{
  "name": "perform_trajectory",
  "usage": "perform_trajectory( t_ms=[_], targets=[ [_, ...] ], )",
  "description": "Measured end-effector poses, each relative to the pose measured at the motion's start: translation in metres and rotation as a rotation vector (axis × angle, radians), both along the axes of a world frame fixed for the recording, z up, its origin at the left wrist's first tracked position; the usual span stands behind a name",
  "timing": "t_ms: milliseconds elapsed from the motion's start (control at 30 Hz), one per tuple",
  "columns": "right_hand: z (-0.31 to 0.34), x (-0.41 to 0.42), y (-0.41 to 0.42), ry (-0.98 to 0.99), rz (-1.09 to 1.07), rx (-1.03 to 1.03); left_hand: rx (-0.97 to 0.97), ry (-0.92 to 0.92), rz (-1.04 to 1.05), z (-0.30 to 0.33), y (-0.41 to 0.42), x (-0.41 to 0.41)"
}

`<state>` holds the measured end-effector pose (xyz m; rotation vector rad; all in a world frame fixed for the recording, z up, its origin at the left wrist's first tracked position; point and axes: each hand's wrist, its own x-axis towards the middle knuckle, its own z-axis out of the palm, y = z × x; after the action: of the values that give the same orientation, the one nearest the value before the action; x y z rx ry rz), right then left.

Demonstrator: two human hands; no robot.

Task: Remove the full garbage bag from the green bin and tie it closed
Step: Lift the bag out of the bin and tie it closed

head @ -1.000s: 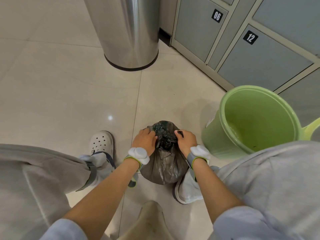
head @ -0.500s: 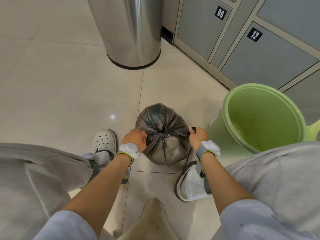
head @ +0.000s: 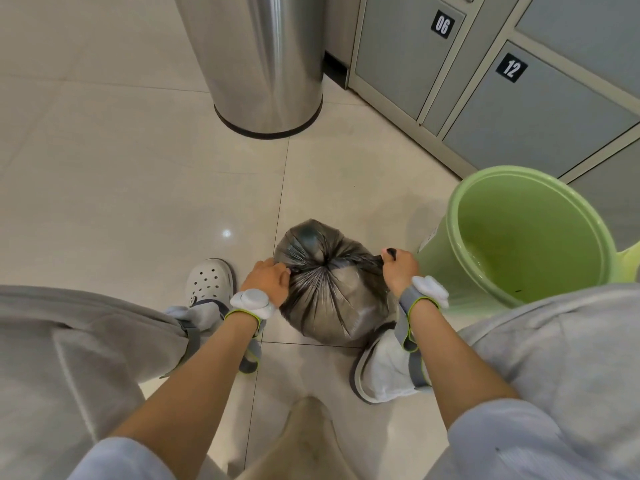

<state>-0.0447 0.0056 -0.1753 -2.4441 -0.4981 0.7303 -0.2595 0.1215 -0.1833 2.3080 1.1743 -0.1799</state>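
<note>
A dark grey garbage bag (head: 330, 299) sits on the tiled floor between my feet, full and rounded, its top gathered into a tight pucker at the centre. My left hand (head: 266, 280) grips a twisted end of the bag on its left side. My right hand (head: 398, 268) grips the other twisted end on the right, a black tip sticking out above the thumb. The two ends are stretched apart across the bag's top. The green bin (head: 460, 258) stands to the right of the bag, with no liner and only small specks inside.
A tall steel bin (head: 263, 64) stands on the floor ahead. Grey lockers (head: 540, 112) numbered 06 and 12 line the wall at the upper right, behind the green bin. My white clogs (head: 207, 278) flank the bag; my knees fill the lower corners.
My hands have moved apart from the bag's centre to its sides, drawing the two ends outward. The loose gathered top has tightened into a flat pucker.
</note>
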Motion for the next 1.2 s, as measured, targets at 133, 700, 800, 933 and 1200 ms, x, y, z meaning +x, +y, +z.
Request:
perform_trajectory(
  t_ms=[133, 700, 800, 933, 1200],
  targets=[
    [0.011, 0.002, 0.011, 0.165, -0.032, 0.133, 0.095, -0.164, -0.022, 0.008, 0.001, 0.011],
    [0.049, -0.05, 0.035, 0.351, 0.077, 0.453, -0.34, -0.64, 0.144, 0.031, -0.029, 0.068],
    [0.051, -0.051, 0.033, 0.557, -0.077, 0.541, -0.492, -0.676, 0.25, 0.036, -0.023, 0.069],
    [0.047, -0.048, 0.028, 0.817, -0.23, 0.661, -0.677, -0.767, 0.363, 0.044, -0.021, 0.073],
    [0.039, -0.05, 0.021, 0.835, -0.147, 0.646, -0.959, -0.953, 0.461, 0.056, -0.024, 0.074]
  ],
)
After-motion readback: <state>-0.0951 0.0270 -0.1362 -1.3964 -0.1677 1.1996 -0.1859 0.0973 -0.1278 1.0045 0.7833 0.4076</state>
